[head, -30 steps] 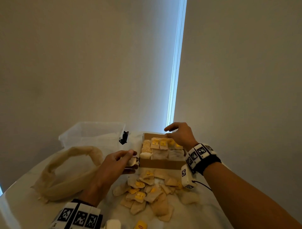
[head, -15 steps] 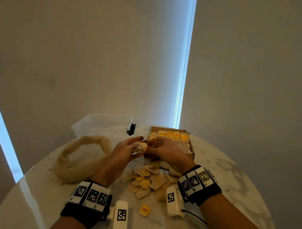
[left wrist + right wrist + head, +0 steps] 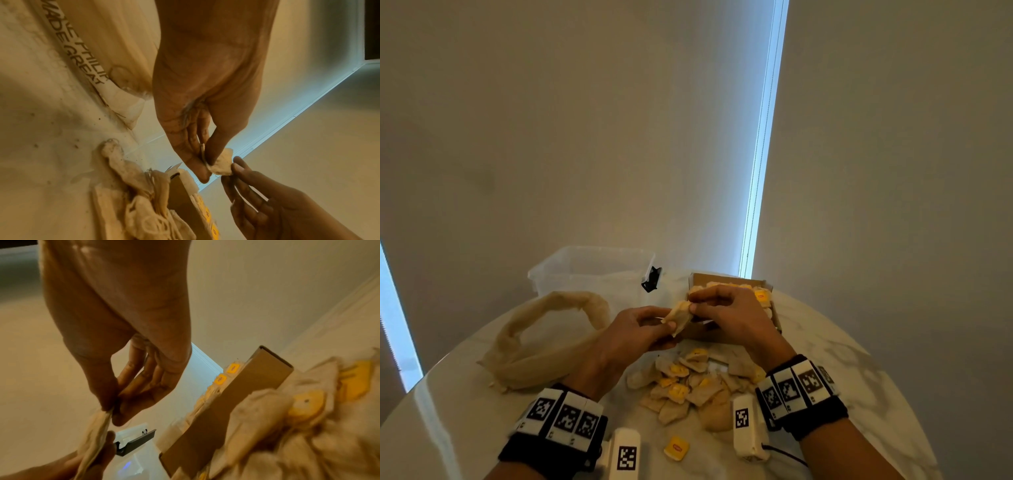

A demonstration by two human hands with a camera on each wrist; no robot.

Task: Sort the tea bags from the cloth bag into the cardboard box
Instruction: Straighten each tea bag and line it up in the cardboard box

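Your left hand point(image 3: 635, 330) and right hand point(image 3: 732, 313) both pinch one tea bag point(image 3: 677, 318) between fingertips, just beside the cardboard box point(image 3: 697, 330), above the worktop point(image 3: 825, 342).

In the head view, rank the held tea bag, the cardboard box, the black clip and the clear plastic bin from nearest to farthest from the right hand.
From the right hand:
1. Held tea bag, pinched at its fingertips, left hand on the other end.
2. Cardboard box, directly beneath and behind.
3. Black clip, behind and left.
4. Clear plastic bin, farthest left.
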